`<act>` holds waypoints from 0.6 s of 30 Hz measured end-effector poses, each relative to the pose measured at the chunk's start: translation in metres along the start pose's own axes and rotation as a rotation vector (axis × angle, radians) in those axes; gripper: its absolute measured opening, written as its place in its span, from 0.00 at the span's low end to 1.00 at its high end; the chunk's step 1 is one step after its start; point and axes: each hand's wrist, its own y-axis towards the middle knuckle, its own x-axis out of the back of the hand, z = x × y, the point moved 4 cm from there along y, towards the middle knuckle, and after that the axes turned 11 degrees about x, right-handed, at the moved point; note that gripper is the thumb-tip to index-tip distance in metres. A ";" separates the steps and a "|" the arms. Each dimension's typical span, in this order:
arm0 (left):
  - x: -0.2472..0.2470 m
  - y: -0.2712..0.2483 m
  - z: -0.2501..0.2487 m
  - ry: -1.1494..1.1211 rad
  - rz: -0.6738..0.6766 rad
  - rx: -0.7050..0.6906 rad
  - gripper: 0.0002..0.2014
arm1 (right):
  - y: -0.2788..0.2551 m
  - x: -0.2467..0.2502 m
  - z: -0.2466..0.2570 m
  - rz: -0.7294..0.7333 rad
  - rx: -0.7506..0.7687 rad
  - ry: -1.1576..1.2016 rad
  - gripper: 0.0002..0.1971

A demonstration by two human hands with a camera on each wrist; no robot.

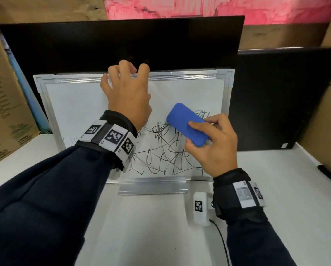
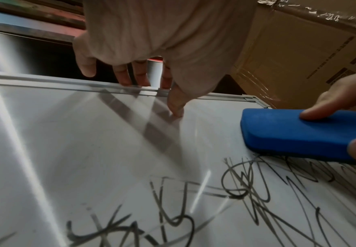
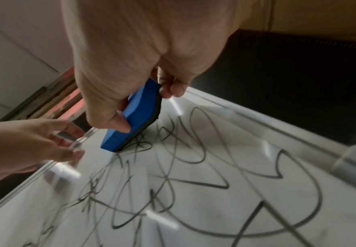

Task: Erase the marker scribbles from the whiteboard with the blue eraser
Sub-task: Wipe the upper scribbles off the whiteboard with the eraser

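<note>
A white, silver-framed whiteboard (image 1: 74, 104) leans upright on the table, its upper part wiped white. Black marker scribbles (image 1: 160, 156) cover its lower right area. My left hand (image 1: 128, 89) grips the board's top edge, fingers curled over the frame and thumb (image 2: 176, 103) pressed on the front. My right hand (image 1: 212, 143) holds the blue eraser (image 1: 185, 123) between thumb and fingers. The eraser lies flat against the board at the upper right rim of the scribbles (image 2: 246, 180). In the right wrist view the blue eraser (image 3: 132, 115) shows a dark felt underside touching the board (image 3: 215, 208).
Two dark monitors (image 1: 122, 43) (image 1: 287, 96) stand behind the board. Cardboard boxes (image 1: 1, 104) flank the left and right sides. An aluminium tray (image 1: 153, 188) runs along the board's foot. A white tagged device (image 1: 200, 208) with a cable lies on the white table (image 1: 141, 227).
</note>
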 end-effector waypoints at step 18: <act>0.000 -0.001 -0.001 -0.009 -0.001 0.018 0.26 | -0.022 0.012 -0.016 -0.128 -0.125 -0.128 0.18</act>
